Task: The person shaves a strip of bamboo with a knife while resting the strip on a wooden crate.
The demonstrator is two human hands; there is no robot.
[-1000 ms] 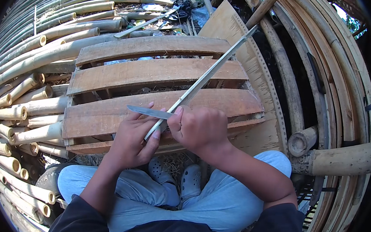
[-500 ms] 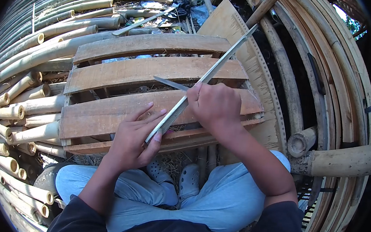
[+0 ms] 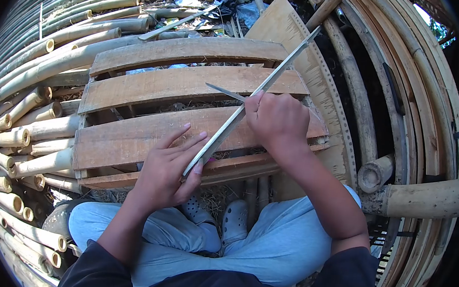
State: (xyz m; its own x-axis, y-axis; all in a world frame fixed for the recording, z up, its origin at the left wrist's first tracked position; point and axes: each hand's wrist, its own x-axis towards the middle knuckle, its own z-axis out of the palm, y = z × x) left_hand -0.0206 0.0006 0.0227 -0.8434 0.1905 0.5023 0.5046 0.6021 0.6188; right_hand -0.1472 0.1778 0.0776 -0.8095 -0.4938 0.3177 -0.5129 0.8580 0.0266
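Observation:
A long, pale split bamboo strip (image 3: 269,81) slants from lower centre up to the right, over the wooden slatted bench (image 3: 127,135). My left hand (image 3: 169,170) holds its lower end, thumb on the near side and the other fingers partly spread. Farther up, my right hand (image 3: 280,119) is closed around a knife (image 3: 225,92), whose handle is hidden in the fist. The blade points left and crosses the strip beside my right thumb.
Stacked bamboo poles (image 3: 47,132) fill the left side. A plywood sheet (image 3: 320,86) with a row of holes leans behind the bench. Curving poles and planks (image 3: 432,105) stand at the right, near a thick bamboo piece (image 3: 424,198). Litter (image 3: 234,14) lies at the back.
My right hand and the knife have moved up and to the right along the strip, away from my left hand. My left hand has stayed near the lower end.

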